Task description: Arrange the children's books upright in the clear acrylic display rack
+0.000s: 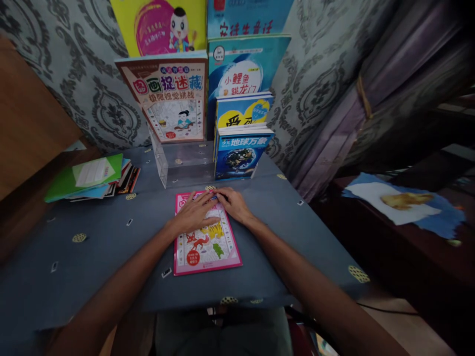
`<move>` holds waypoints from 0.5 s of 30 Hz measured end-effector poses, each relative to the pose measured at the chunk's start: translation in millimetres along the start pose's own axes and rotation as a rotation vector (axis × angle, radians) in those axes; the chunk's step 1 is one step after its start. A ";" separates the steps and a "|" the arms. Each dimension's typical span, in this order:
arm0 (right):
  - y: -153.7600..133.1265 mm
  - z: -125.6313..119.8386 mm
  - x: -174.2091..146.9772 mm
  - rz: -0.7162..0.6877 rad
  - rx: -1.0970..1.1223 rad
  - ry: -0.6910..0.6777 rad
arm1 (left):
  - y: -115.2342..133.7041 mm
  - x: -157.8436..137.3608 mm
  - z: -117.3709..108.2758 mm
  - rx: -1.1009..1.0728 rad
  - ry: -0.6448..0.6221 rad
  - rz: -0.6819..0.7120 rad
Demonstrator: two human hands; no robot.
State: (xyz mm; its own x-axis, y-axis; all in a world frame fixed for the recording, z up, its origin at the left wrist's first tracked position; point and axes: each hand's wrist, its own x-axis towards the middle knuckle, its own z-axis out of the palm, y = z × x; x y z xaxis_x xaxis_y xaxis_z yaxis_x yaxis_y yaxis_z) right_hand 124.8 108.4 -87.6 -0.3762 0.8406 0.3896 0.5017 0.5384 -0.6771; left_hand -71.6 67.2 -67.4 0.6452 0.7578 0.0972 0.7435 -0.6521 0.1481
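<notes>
A pink-bordered children's picture book (208,252) lies flat on the table, its cover showing a fox, a yellow tiger and a green shape. My left hand (196,212) rests palm down across the upper part of the cover, fingers stretched out. At the book's top right corner is my right hand (234,203), its fingers bent together over the edge and the thumb close by. The fingertips of both hands nearly meet near the top edge. Part of the title is hidden under them.
Behind the book stands a clear acrylic rack (185,173) holding upright books, among them a brown-bordered book (174,106) and a blue earth book (239,157). A stack of books (92,175) lies at left on the patterned tablecloth (118,247). A purple curtain (334,118) hangs at right.
</notes>
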 end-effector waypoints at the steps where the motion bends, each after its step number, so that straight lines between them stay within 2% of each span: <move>1: -1.1 -0.4 -2.9 -0.010 0.007 -0.001 | 0.3 -0.1 -0.2 -0.004 -0.003 -0.003; 7: -4.9 -8.8 -20.7 -0.022 0.002 -0.014 | -0.1 -1.5 -2.5 -0.018 0.009 0.013; 11: -4.6 -15.9 -19.5 0.053 -0.002 -0.025 | 3.2 -4.1 -3.1 0.020 0.027 0.008; 15: -1.0 -20.5 -14.7 0.048 0.030 -0.055 | 13.2 -6.4 -0.9 0.052 0.069 0.078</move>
State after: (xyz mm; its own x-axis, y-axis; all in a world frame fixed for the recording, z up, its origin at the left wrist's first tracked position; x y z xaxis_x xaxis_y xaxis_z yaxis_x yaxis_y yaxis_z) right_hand 145.8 96.7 -79.9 -0.3955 0.8603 0.3218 0.4965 0.4950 -0.7131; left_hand -66.2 53.8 -65.1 0.6893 0.7031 0.1746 0.7007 -0.7083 0.0859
